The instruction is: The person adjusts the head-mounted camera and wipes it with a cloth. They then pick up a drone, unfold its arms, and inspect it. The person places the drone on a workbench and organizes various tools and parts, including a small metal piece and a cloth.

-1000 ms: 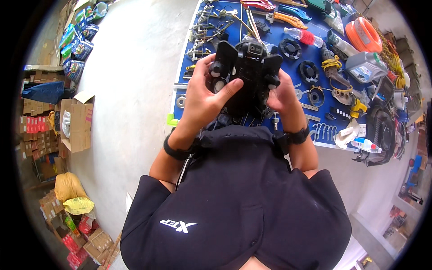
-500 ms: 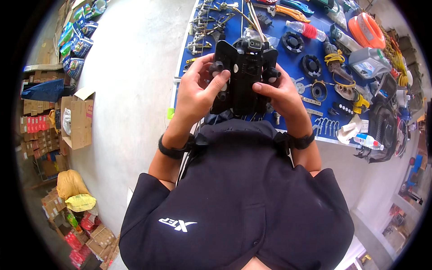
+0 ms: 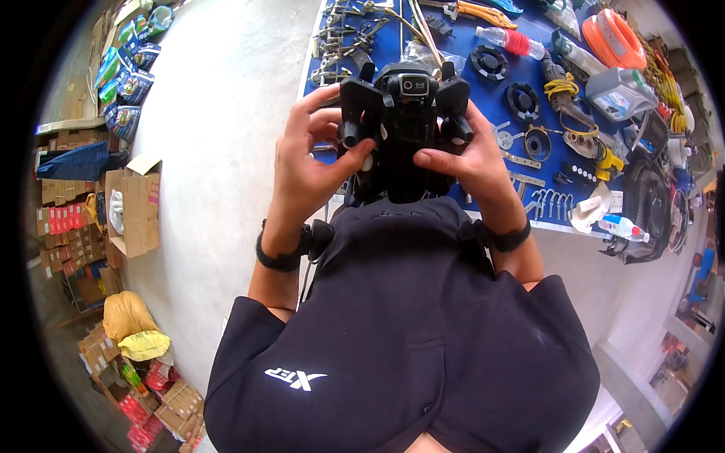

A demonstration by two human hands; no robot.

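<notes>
A black camera drone (image 3: 411, 124) with its small lens at the far end and stubby arms at both sides is held up in front of my chest, over the near edge of the table. My left hand (image 3: 313, 162) grips its left side, with the thumb on the near face and the fingers curled behind the left arm. On the opposite side my right hand (image 3: 476, 162) has its thumb across the body and its fingers around the right edge. Fingertips behind the drone are hidden. Each wrist wears a black strap.
The blue table (image 3: 483, 98) carries metal fittings (image 3: 351, 38), black round parts (image 3: 522, 101), a plastic bottle (image 3: 513, 41), an orange hose roll (image 3: 613, 39), a grey jug (image 3: 619, 94), a power tool (image 3: 566, 102) and hooks (image 3: 550, 204). Cardboard boxes (image 3: 136, 208) stand on the left.
The drone has tilted, so its lens end now faces up toward me and looks larger. Both hands have turned with it, still gripping its sides.
</notes>
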